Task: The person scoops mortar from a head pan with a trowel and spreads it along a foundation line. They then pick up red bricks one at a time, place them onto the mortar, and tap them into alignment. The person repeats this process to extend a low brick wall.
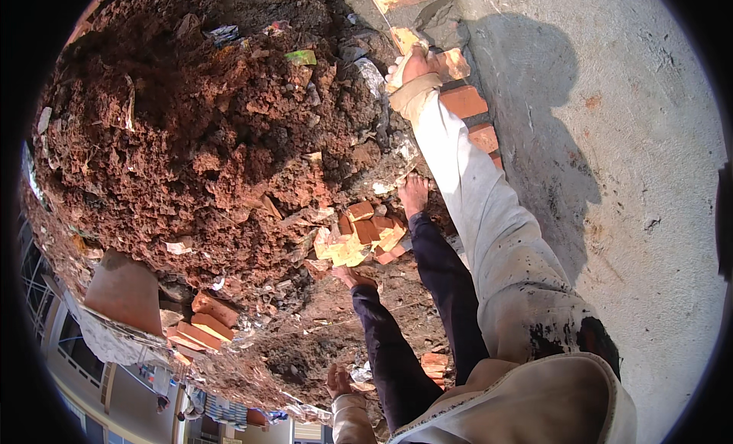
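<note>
My right hand point(412, 64) reaches to the top of the view, its fingers wrapped on a brick piece point(450, 65) at a row of red bricks point(463, 102) along a concrete surface. Grey mortar point(443, 22) lies just beyond it. My left hand point(338, 381) hangs low at the bottom centre, open and holding nothing, beside my dark-trousered leg. A pile of loose bricks point(365, 232) lies between and ahead of my bare feet.
A mound of red earth and debris point(191, 131) fills the upper left. More bricks point(210, 318) and a tilted board point(122, 295) lie at lower left, with buildings point(114, 398) beyond. The concrete surface point(641, 161) stretches along the right, under my shadow.
</note>
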The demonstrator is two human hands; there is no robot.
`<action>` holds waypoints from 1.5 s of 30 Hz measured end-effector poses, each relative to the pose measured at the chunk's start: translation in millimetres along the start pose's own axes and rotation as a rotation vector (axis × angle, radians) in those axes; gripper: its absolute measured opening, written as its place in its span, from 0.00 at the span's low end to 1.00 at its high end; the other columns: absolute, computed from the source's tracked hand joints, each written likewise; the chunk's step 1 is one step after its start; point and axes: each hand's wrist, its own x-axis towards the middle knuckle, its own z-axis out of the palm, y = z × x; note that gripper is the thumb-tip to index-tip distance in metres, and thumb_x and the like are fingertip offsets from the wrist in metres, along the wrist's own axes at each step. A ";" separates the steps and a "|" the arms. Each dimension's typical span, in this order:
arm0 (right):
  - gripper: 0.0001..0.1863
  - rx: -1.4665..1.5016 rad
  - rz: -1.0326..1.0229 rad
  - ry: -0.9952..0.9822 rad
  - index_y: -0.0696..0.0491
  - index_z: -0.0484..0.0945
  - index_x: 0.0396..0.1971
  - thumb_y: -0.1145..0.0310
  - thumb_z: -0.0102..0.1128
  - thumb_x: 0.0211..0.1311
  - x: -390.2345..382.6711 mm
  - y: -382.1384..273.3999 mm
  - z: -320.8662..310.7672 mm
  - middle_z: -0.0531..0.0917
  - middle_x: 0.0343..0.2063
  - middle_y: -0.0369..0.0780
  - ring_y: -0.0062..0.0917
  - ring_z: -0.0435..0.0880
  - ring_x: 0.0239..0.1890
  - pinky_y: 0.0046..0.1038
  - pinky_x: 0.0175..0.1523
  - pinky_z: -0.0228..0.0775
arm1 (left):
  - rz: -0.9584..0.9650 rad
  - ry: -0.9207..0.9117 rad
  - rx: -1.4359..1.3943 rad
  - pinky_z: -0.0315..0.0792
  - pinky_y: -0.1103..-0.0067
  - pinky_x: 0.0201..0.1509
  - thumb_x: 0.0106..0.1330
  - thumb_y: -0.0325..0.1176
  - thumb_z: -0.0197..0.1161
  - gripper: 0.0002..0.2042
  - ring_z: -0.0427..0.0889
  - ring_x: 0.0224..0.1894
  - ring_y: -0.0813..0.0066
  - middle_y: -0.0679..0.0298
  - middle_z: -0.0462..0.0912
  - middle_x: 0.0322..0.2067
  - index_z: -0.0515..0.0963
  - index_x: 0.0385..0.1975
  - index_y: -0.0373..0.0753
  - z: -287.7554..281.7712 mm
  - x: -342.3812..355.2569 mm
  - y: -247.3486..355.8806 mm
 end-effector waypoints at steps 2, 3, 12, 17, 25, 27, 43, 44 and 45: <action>0.13 -0.060 0.039 -0.049 0.49 0.63 0.40 0.58 0.47 0.60 0.0 -11.5 -6.5 0.71 0.21 0.40 0.31 0.72 0.15 0.36 0.16 0.63 | 0.054 0.051 -0.108 0.67 0.83 0.31 0.57 0.38 0.63 0.20 0.73 0.28 0.79 0.66 0.78 0.28 0.72 0.49 0.38 9.2 1.2 -2.5; 0.13 -0.091 0.056 -0.070 0.48 0.64 0.39 0.58 0.47 0.60 0.5 -17.1 -12.3 0.72 0.21 0.40 0.30 0.72 0.15 0.35 0.16 0.65 | -0.001 -0.007 -0.029 0.70 0.80 0.35 0.57 0.36 0.62 0.20 0.75 0.32 0.75 0.63 0.79 0.33 0.72 0.49 0.38 4.7 2.4 2.7; 0.14 0.102 0.077 -0.014 0.47 0.64 0.40 0.54 0.47 0.61 -29.7 5.6 -44.4 0.71 0.22 0.40 0.30 0.70 0.14 0.33 0.15 0.62 | -0.042 0.025 0.037 0.71 0.79 0.37 0.56 0.32 0.60 0.20 0.77 0.34 0.74 0.61 0.78 0.37 0.72 0.51 0.39 8.5 0.7 21.8; 0.21 0.383 0.162 -0.130 0.47 0.63 0.43 0.52 0.54 0.55 -18.4 4.0 -83.7 0.70 0.29 0.40 0.32 0.71 0.20 0.38 0.22 0.67 | -0.036 -0.088 0.099 0.69 0.70 0.42 0.55 0.46 0.65 0.29 0.77 0.45 0.64 0.60 0.74 0.48 0.66 0.56 0.45 -6.0 21.8 9.6; 0.16 -0.180 0.094 -0.174 0.50 0.66 0.38 0.55 0.50 0.57 -47.2 -26.6 -64.6 0.70 0.21 0.39 0.28 0.71 0.17 0.31 0.18 0.66 | -0.089 -0.022 0.038 0.69 0.69 0.44 0.55 0.44 0.65 0.29 0.75 0.48 0.63 0.61 0.74 0.48 0.66 0.55 0.43 -8.0 12.6 16.6; 0.15 -0.285 0.092 -0.136 0.50 0.65 0.38 0.55 0.50 0.58 -39.6 -27.7 -67.4 0.71 0.21 0.39 0.28 0.72 0.17 0.32 0.18 0.66 | -0.032 -0.049 0.043 0.69 0.73 0.40 0.56 0.41 0.64 0.25 0.77 0.43 0.67 0.62 0.76 0.43 0.68 0.54 0.45 -6.6 15.3 19.9; 0.20 0.240 0.270 -0.383 0.49 0.65 0.38 0.49 0.52 0.54 4.1 -9.1 -92.6 0.70 0.24 0.39 0.33 0.70 0.24 0.41 0.29 0.66 | -0.014 0.024 -0.109 0.71 0.73 0.41 0.56 0.36 0.64 0.23 0.77 0.42 0.67 0.59 0.78 0.41 0.70 0.53 0.44 -20.2 26.9 -4.4; 0.23 0.286 0.347 -0.441 0.49 0.66 0.37 0.46 0.54 0.51 6.2 -8.8 -103.9 0.70 0.24 0.38 0.34 0.69 0.27 0.43 0.32 0.64 | -0.023 0.000 -0.135 0.71 0.73 0.41 0.56 0.36 0.63 0.23 0.77 0.42 0.67 0.59 0.77 0.42 0.70 0.53 0.44 -13.6 22.4 -0.9; 0.20 0.325 0.349 -0.464 0.49 0.67 0.37 0.48 0.53 0.53 -6.2 -6.1 -102.5 0.70 0.25 0.37 0.33 0.70 0.26 0.41 0.32 0.65 | -0.032 0.005 -0.161 0.71 0.73 0.41 0.56 0.36 0.63 0.22 0.77 0.42 0.67 0.60 0.77 0.42 0.71 0.53 0.44 -17.8 13.4 1.0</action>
